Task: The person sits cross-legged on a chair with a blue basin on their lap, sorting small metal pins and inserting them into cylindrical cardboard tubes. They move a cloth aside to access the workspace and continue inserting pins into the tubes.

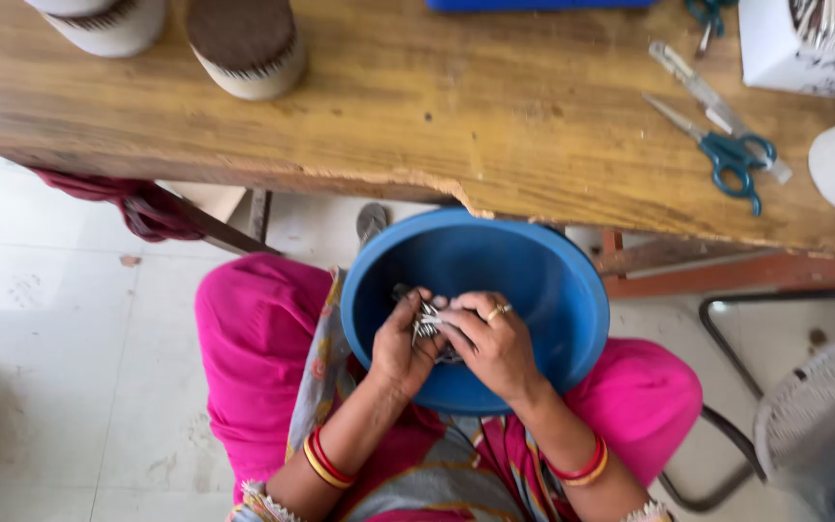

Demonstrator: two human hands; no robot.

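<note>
The likeliest slip here, as I judge it, is a spill: the round blue plastic basin (533, 280) rests on the person's pink-clothed lap, below the chipped edge of the worn wooden surface (388, 106), with nothing else steadying it. A shift of the knees or a hard tug could tip it towards the floor. The cluster of small thin silvery metal pieces (425, 322) also looks sharp-ended, so a finger could get pricked, and a loose piece could drop outside the rim.

The left hand (400, 346) is curled and nearly closed, its fingers pressed around the cluster from the left. The right hand (495, 343), with a ring on one finger, is also bent in, its fingertips pinching the same cluster from the right. Both hands work over the basin's inside, close together and touching at the pieces.

On the surface lie teal-handled scissors (727, 150), well apart from the hands.
</note>
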